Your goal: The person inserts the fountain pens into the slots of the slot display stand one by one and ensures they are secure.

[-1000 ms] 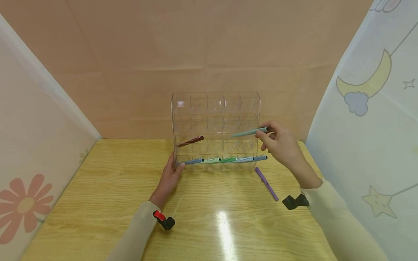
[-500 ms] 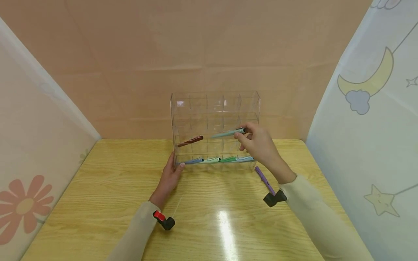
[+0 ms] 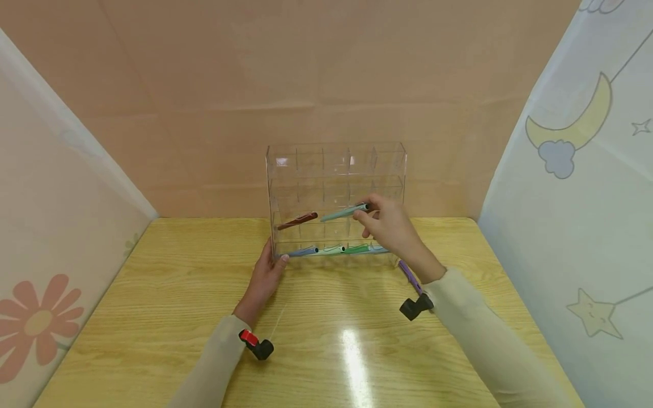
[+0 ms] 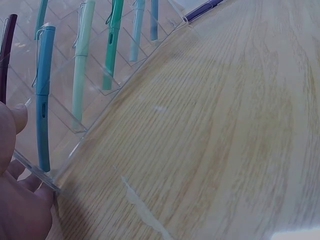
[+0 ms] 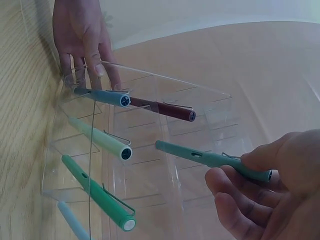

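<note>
A clear plastic pen rack [image 3: 268, 187] stands upright on the table. My left hand [image 3: 265, 275] grips its lower left corner, thumb at the front. My right hand [image 3: 395, 226] pinches a teal pen [image 5: 200, 156] near its cap end, the other end pointing into the second row from the bottom. Left of it in that row lies a dark red pen [image 3: 298, 220]. Along the bottom row sit a blue pen [image 3: 302, 251], a pale green pen [image 3: 331, 250], a green pen [image 3: 357, 249] and a pale blue pen [image 3: 378, 249]. Another blue pen [image 4: 154, 20] shows beyond them.
On the wooden table [image 3: 316, 317], a purple pen [image 3: 410, 275] lies by the rack's right front corner, partly covered by the right wrist's camera [image 3: 415, 306]. A peach cloth [image 3: 326, 68] hangs behind; patterned cloths [image 3: 576, 215] flank both sides.
My right hand has carried the teal pen leftward from the rack's right side to the third column, and its tip is now at the rack. My left hand has stayed put.
</note>
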`<state>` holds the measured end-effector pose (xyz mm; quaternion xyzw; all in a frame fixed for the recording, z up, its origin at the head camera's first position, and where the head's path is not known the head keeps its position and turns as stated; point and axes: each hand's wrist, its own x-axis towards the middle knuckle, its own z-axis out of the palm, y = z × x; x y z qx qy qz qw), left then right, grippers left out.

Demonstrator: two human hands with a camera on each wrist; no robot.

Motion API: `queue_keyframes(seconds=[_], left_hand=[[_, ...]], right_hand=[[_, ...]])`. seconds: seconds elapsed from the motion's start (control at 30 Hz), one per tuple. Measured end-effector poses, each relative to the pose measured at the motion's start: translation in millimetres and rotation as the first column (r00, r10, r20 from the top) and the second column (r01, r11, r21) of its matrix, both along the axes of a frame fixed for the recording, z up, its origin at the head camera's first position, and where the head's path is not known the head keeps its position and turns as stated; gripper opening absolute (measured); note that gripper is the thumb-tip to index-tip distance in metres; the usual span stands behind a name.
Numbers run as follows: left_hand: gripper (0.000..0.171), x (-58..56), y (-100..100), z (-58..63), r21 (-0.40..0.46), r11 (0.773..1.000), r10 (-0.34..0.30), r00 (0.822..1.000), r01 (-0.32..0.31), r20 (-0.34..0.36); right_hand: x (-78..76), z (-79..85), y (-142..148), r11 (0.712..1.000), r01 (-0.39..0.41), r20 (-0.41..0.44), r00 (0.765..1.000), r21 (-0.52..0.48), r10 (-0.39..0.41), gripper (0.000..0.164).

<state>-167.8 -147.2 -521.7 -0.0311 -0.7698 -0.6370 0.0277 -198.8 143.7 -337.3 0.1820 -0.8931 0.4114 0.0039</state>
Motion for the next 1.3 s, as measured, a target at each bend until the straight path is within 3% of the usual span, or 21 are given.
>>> queue_keyframes(seconds=[0.27,0.53,0.9,1.3], left_hand=[[0.076,0.6,-1.0,1.8,0.004,1.0,-0.003,1.0,0.003,0.025],[0.074,-1.2,-0.6,1.5,0.023,1.0,-0.005,1.0,0.005,-0.004],[0.075,-0.4,1.7,3.3,0.022,1.0,-0.02,1.0,0.02,-0.02],[0.075,-0.1,2.3,3.2,0.005,1.0,0.001,1.0,-0.001,0.02]], right_hand=[[-5.1,-4.7,-7.7,0.999,-0.023,0.026,0.999,0.039,0.022,0.03],[-9.3,-3.3,-19.6,0.987,-0.03,0.025,0.999,0.156,0.026,0.035],[-14.9,-4.8,-25.4,0.983,-0.048,0.048,0.998,0.177,0.04,0.032],[-23.8,-13.1,-33.1,0.971,-0.052,0.069,0.997,0.234,0.037,0.026]])
